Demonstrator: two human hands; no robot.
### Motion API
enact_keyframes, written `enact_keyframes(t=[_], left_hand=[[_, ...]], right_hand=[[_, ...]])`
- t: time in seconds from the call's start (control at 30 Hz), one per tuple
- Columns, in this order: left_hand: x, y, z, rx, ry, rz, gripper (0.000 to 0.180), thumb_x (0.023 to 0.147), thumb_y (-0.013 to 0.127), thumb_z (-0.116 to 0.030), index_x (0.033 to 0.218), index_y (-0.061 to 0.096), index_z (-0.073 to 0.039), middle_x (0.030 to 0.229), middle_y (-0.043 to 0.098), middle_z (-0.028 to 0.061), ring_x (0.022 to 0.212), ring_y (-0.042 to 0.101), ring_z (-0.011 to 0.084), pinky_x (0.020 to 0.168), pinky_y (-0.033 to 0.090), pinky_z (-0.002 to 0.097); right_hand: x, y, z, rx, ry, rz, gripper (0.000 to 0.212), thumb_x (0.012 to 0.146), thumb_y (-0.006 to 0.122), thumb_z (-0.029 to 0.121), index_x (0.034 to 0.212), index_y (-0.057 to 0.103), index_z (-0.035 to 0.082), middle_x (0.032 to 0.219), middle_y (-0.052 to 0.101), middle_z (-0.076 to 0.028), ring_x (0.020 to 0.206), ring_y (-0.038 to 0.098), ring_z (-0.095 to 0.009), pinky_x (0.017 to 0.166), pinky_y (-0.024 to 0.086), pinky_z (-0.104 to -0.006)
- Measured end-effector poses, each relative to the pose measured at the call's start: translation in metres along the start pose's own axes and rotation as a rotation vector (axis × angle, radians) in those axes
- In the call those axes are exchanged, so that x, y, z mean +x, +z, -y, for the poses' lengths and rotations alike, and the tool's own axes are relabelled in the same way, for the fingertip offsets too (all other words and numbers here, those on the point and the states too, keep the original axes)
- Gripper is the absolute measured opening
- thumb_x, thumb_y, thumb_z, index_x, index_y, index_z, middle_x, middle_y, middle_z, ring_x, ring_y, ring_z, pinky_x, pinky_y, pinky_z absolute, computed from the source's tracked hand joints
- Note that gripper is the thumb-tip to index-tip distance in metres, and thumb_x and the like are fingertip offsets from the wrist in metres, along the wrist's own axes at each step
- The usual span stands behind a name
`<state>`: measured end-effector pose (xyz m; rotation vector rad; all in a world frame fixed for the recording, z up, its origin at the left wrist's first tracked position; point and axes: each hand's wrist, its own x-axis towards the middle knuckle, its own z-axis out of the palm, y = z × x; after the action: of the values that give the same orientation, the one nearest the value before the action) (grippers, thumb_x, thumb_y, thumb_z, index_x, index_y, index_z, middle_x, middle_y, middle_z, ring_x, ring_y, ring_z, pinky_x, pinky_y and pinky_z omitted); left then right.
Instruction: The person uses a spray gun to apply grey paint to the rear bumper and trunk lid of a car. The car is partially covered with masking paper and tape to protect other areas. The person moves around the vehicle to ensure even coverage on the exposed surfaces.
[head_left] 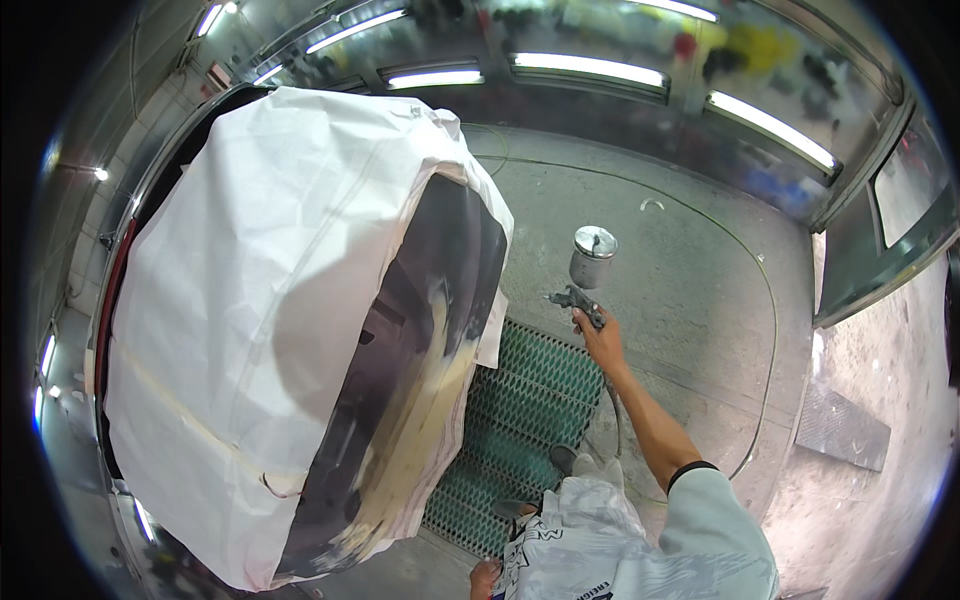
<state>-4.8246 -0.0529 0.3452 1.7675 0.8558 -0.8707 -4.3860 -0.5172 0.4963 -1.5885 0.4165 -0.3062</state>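
Looking down from the head view, you have your right grip closed around the handle of a dark spray gun. It is out over the floor, to the right of the panel and apart from it, with the nozzle end facing left toward it. Your left grip sits at the lower edge, partly cut off; you cannot tell from here whether it holds anything.

As for progress, the covering looks done: a large white sheet drapes over the body on the left and leaves one long strip of panel bare. Pale patches there suggest that filling or sanding is done too. What seems left is the surface itself, since no even coat shows over those patches. No spray mist can be made out.

The gun carries a silver-grey cup with a shiny lid on top; how full it is, you cannot see. The bare panel is curved, dark grey to black at its far end, with a streaky cream band running down toward you. A green grate lies beside it, and a thin hose loops across the floor.
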Motion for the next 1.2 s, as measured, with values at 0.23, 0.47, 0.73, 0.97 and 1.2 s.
enact_keyframes(t=[0.23,0.47,0.73,0.97,1.2], left_hand=[[0.014,-0.023,-0.009,-0.291,-0.239,-0.055,0.035,0.100,0.043,-0.023,0.127,0.050,-0.001,0.118,0.063,0.0145,0.101,0.063,0.0271,0.081,0.052,0.0385],[-0.004,-0.002,-0.057,-0.579,-0.301,-0.238,0.037,0.099,0.052,-0.021,0.131,0.049,-0.002,0.118,0.062,0.0145,0.100,0.064,0.0284,0.090,0.050,0.0427],[-0.004,0.023,-0.030,-0.323,-0.176,-0.096,0.039,0.096,0.051,-0.035,0.121,0.058,-0.006,0.112,0.066,0.0141,0.102,0.063,0.0264,0.085,0.049,0.0375],[-0.017,0.031,-0.027,-0.209,-0.024,-0.076,0.035,0.096,0.049,-0.034,0.112,0.060,-0.005,0.112,0.065,0.0164,0.098,0.063,0.0271,0.083,0.049,0.0376],[-0.014,0.016,-0.036,-0.587,-0.293,-0.167,0.043,0.097,0.053,-0.024,0.132,0.046,-0.001,0.117,0.064,0.0121,0.094,0.065,0.0213,0.082,0.048,0.0363]], right_hand=[[0.070,0.013,0.005,0.051,-0.081,-0.087,0.035,0.088,0.069,0.032,0.092,0.065,-0.003,0.066,0.059,-0.002,0.059,0.053,-0.009,0.055,0.043,-0.0268],[0.103,0.007,0.005,0.008,-0.156,-0.158,0.033,0.089,0.068,0.031,0.091,0.065,-0.003,0.061,0.053,0.000,0.055,0.048,-0.008,0.052,0.040,-0.0268],[0.024,0.017,-0.020,-0.177,-0.079,0.073,0.035,0.091,0.065,0.033,0.097,0.065,-0.001,0.058,0.050,0.000,0.054,0.044,-0.010,0.051,0.038,-0.0285],[-0.086,0.003,0.016,-0.079,0.231,0.424,0.035,0.092,0.064,0.037,0.088,0.064,0.002,0.067,0.061,-0.003,0.057,0.053,-0.010,0.054,0.042,-0.0269],[-0.064,0.008,-0.037,-0.028,0.103,0.120,0.031,0.091,0.066,0.029,0.078,0.060,0.001,0.063,0.057,-0.001,0.058,0.048,-0.009,0.055,0.040,-0.0277]])
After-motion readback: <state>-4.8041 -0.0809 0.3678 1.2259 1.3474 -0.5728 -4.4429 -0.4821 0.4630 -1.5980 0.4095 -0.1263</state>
